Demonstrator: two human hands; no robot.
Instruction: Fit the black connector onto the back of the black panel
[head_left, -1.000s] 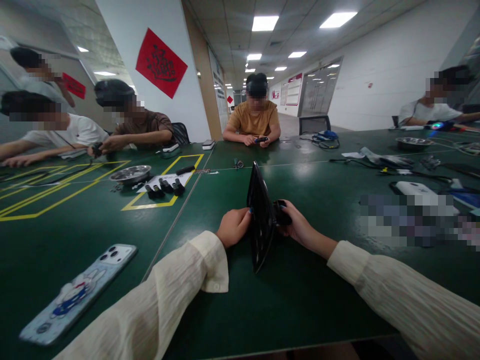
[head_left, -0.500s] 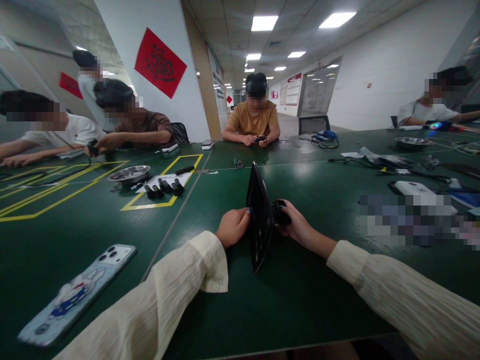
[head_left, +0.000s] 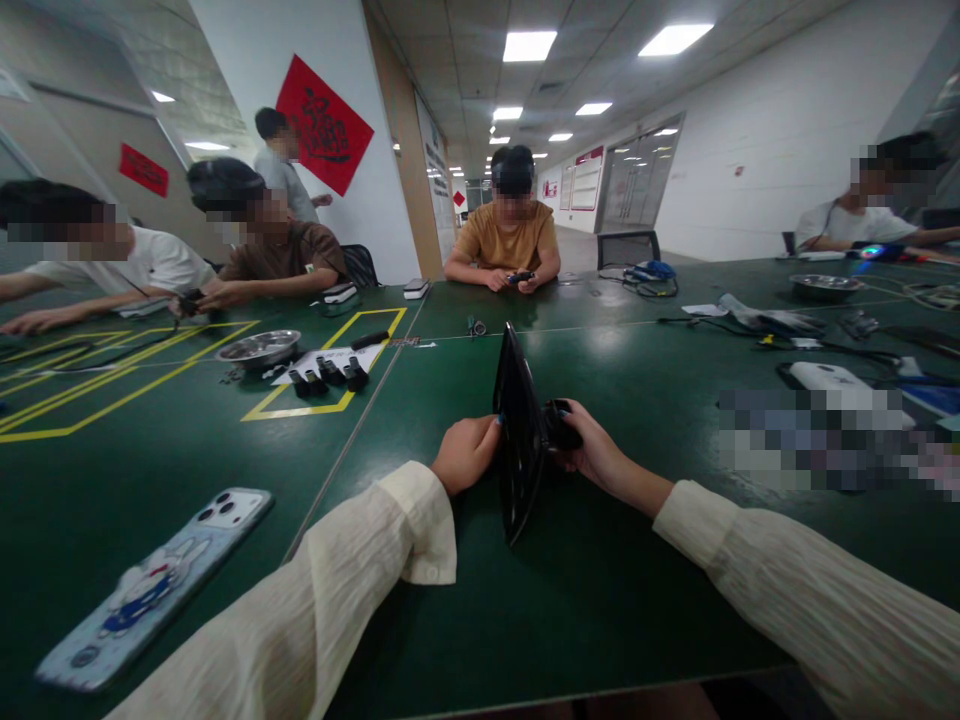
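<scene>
A flat glossy black panel stands on its edge on the green table right in front of me. My left hand is curled against the panel's left face, fingertips pressed to it. On the other side my right hand grips a small black part that sits against the panel's right face. Both of my sleeves are cream-coloured.
A phone in a cartoon case lies at the near left. Further left are a metal dish, small black parts and yellow floor-tape lines. Cables, a second dish and devices crowd the right side. Several people sit around the table.
My hands and the panel have hardly moved. A person standing at the back left has walked rightwards behind the seated people.
</scene>
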